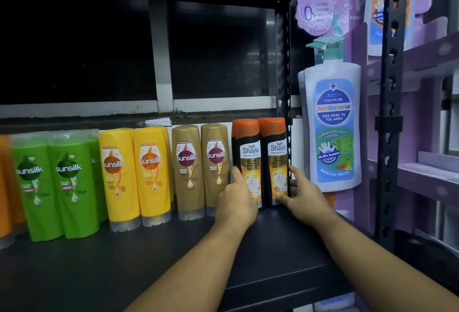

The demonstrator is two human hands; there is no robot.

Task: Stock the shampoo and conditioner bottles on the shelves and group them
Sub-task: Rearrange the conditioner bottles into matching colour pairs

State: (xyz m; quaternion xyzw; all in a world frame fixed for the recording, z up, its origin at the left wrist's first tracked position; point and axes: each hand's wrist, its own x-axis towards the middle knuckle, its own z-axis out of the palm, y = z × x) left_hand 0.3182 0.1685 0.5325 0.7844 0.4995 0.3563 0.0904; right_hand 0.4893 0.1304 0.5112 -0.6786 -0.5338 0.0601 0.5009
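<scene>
Two Safi Shayla bottles (258, 160), clasped between left hand (236, 200) and right hand (306, 200), are apparently being grouped; next move likely needs a clean release.

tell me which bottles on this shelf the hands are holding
The two black, orange-capped Safi Shayla bottles at the row's right end: left hand on one, right hand on the other. The Sunsilk bottles are green, yellow or gold.

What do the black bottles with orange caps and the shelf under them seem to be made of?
The black bottles look like glossy plastic: smooth moulded sides with soft highlights and printed labels. The shelf seems matte, dark painted metal, judging by its thin front edge and the perforated upright beside it; coated board is possible.
</scene>
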